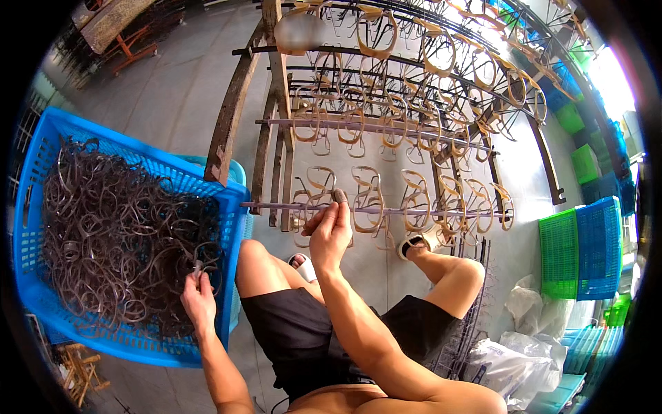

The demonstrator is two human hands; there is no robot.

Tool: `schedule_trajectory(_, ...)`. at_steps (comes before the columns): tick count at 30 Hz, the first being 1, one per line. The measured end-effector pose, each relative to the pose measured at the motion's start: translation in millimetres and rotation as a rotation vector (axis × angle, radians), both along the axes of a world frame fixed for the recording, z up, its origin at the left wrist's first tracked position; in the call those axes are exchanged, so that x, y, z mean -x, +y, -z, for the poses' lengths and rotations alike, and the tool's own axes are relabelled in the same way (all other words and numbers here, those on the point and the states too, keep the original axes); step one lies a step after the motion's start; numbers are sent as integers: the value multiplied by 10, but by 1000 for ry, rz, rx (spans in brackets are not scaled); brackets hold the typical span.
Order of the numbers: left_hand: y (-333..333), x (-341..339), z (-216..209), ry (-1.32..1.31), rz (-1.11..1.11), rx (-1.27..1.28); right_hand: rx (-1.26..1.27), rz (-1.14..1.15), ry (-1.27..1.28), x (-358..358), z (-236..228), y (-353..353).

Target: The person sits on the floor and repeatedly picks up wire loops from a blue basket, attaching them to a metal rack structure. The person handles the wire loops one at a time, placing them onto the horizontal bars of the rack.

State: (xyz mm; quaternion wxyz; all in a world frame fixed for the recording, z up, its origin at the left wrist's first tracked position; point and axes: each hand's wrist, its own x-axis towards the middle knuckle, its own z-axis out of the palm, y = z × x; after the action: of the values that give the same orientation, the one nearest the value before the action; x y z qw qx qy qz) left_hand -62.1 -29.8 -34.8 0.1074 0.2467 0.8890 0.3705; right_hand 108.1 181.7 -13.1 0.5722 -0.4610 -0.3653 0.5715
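My left hand (198, 298) reaches into the right side of a blue basket (131, 350) heaped with dark, glossy eyeglass frames (110, 241). Its fingers are pinched on a frame among the tangle, and a grey cover sits on a fingertip. My right hand (331, 236) is raised at the left part of a thin rod (392, 210), where several tan eyeglass frames (369, 190) hang in a row. Its fingers are closed at the lower edge of the leftmost frame (321, 177). A grey cover caps its fingertip. The exact grip is partly hidden.
A wooden rack (274, 79) holds more rods with tan frames above and beyond my right hand. Green and blue baskets (580, 248) stand on the right, near white plastic bags (514, 359). My knees are on either side below the lowest frames.
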Motion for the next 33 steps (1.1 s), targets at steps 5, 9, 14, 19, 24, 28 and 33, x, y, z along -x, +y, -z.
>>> schedule_trajectory(5,61,-27,-22,-52,-225,-293,-25,50,-9,-2,-3,2)
schedule_trajectory(9,48,-17,49,-136,-184,-291,-77,-44,-79,-10,118,16)
schedule_trajectory(14,70,-60,89,-76,-23,-136,-24,-121,-60,-34,35,4)
schedule_trajectory(19,114,-62,58,-104,-10,-127,24,-101,-69,-67,-10,33)
schedule_trajectory(24,125,-68,36,-96,16,-86,-20,-65,-50,-6,28,33)
schedule_trajectory(28,77,-49,75,-95,2,-78,-12,-91,-66,-102,106,56)
schedule_trajectory(33,116,-59,61,-114,18,-125,-5,-88,-52,-36,-5,17)
